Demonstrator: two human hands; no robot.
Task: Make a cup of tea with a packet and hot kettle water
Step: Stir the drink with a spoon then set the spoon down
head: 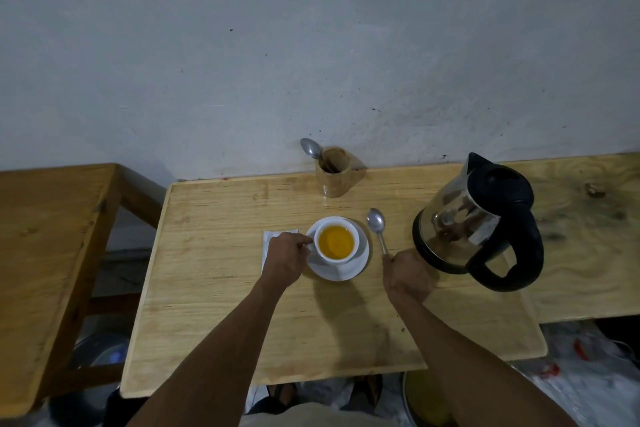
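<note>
A white cup [337,255] full of amber tea stands on a white saucer [358,269] in the middle of the wooden table [221,305]. My left hand [285,258] grips the cup's handle on its left side. My right hand [407,276] holds the handle end of a metal spoon [376,221], whose bowl points away from me to the right of the saucer. A white packet [272,239] lies flat on the table, partly hidden under my left hand. The steel kettle [474,222] with black lid and handle stands to the right.
A wooden holder [334,175] with a second spoon [311,148] in it stands at the table's back edge against the wall. Another wooden table [48,239] is on the left, a wooden surface [585,243] on the right. Bags and clutter lie on the floor.
</note>
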